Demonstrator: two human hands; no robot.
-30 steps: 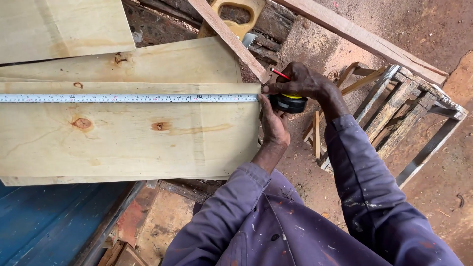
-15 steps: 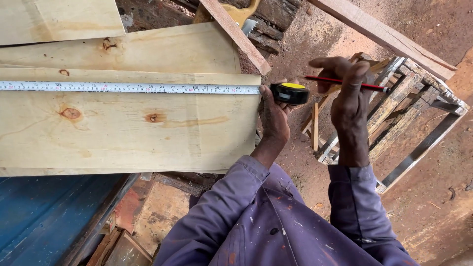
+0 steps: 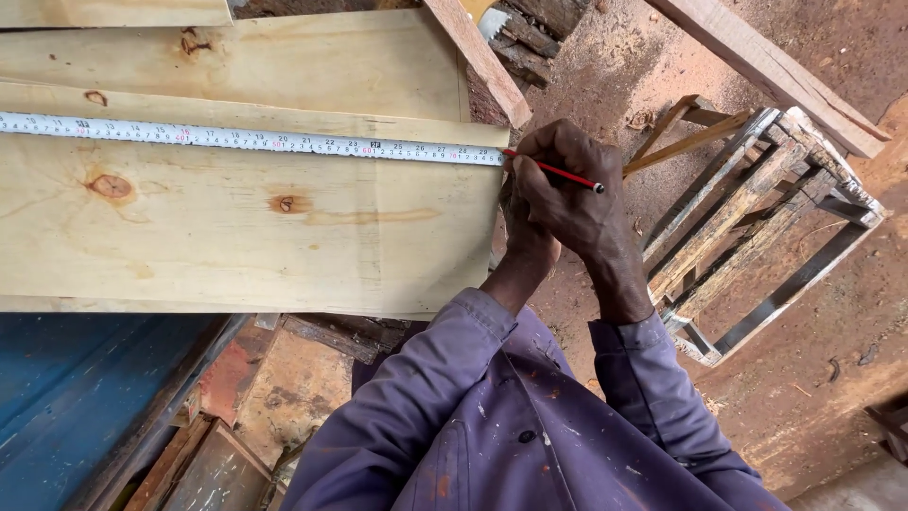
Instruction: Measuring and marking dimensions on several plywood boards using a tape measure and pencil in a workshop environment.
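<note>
1. The red pencil [image 3: 553, 171] lies with its tip at the end of the pale wooden plank [image 3: 246, 222], right where the tape measure [image 3: 246, 139] stops.
2. The right hand [image 3: 567, 194] pinches the pencil between its fingers [image 3: 539, 151], which are curled close around it.
3. The left hand [image 3: 518, 248] sits mostly hidden beneath the right, at the plank's end; whether its fingers are spread or closed cannot be told, though it probably steadies the tape there.
4. The tape runs flat along the plank from the left edge of the view.
5. A second plank [image 3: 265, 61] lies just beyond.
6. A rough wooden frame [image 3: 757, 218] stands on the reddish sawdust floor [image 3: 605, 66] to the right.
</note>
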